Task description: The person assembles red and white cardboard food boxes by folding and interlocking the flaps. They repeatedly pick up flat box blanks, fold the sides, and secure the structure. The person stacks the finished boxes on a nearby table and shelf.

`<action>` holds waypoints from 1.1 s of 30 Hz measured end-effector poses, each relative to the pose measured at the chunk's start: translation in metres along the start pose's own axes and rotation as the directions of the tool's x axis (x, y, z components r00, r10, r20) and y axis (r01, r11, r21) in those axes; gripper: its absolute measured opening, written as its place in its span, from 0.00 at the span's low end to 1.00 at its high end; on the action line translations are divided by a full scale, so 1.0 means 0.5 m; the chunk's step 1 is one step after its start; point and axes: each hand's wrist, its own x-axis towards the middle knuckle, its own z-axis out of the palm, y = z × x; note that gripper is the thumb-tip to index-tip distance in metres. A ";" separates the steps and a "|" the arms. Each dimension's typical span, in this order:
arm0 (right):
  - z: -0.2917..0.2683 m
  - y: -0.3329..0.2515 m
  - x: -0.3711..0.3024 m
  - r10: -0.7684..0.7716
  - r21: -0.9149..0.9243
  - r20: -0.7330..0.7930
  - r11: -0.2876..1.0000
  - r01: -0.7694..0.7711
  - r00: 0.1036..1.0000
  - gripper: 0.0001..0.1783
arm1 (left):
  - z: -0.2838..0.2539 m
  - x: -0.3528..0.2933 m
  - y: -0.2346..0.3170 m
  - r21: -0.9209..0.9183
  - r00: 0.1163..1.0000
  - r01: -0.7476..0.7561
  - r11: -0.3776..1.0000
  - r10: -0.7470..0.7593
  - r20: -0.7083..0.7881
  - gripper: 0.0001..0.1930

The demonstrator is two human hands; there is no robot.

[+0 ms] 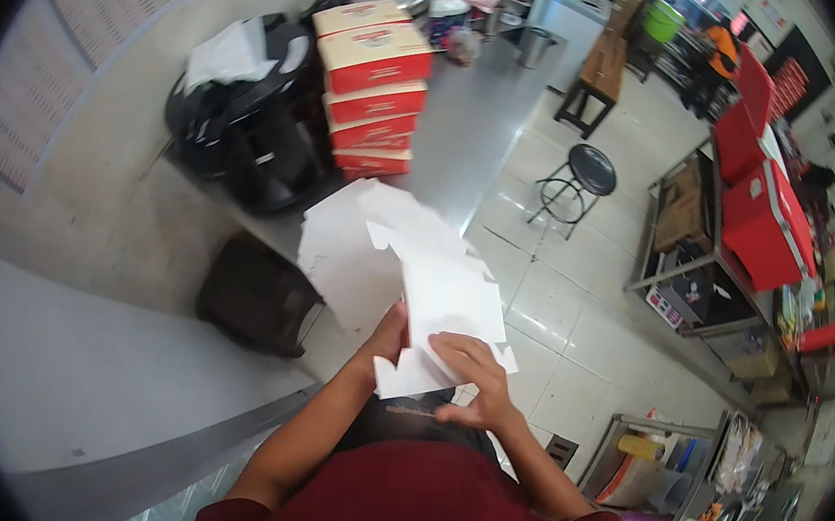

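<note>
A partly unfolded cardboard box [454,299], white inside with cut flaps and tabs, is in front of my body. Its wide flap [348,254] spreads toward the left, and a sliver of red shows by its near left edge. My left hand [386,345] grips that edge from the side, with some fingers hidden behind the cardboard. On the white panel near me, my right hand [475,375] rests with fingers extended and the thumb apart. Beyond the cardboard, a stack of folded red and cream boxes [374,86] stands on the metal table [461,124].
Left of the stack sits a black plastic-looking item [251,114] with white paper on it. A dark stool [258,295] stands below the table. Farther right are a round black stool [591,169], a wooden bench [596,77], and red cooler boxes [768,224] on a rack. A person [720,64] stands far back.
</note>
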 end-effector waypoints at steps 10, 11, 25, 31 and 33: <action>-0.145 -0.012 0.024 0.684 0.678 -0.168 0.603 -0.420 0.710 0.17 | 0.247 0.129 0.111 0.744 0.774 -0.207 0.635 -0.359 0.522 0.35; -0.138 -0.013 0.020 0.697 0.637 -0.241 0.638 -0.432 0.675 0.15 | 0.246 0.143 0.124 0.775 0.699 -0.235 0.586 -0.452 0.554 0.34; 0.064 -0.099 -0.027 0.643 0.643 -0.765 0.759 -0.097 -0.037 0.14 | 0.185 0.155 0.057 0.247 0.413 0.651 0.718 -0.608 0.678 0.35; 0.099 -0.130 -0.086 0.435 0.448 -0.844 0.894 0.034 -0.313 0.17 | 0.237 0.055 -0.151 0.518 0.834 0.066 0.853 -0.332 0.441 0.23; 0.071 -0.176 -0.124 0.362 0.394 -0.898 0.914 -0.092 -0.252 0.20 | 0.281 0.026 -0.184 0.480 0.801 0.149 0.865 -0.390 0.455 0.24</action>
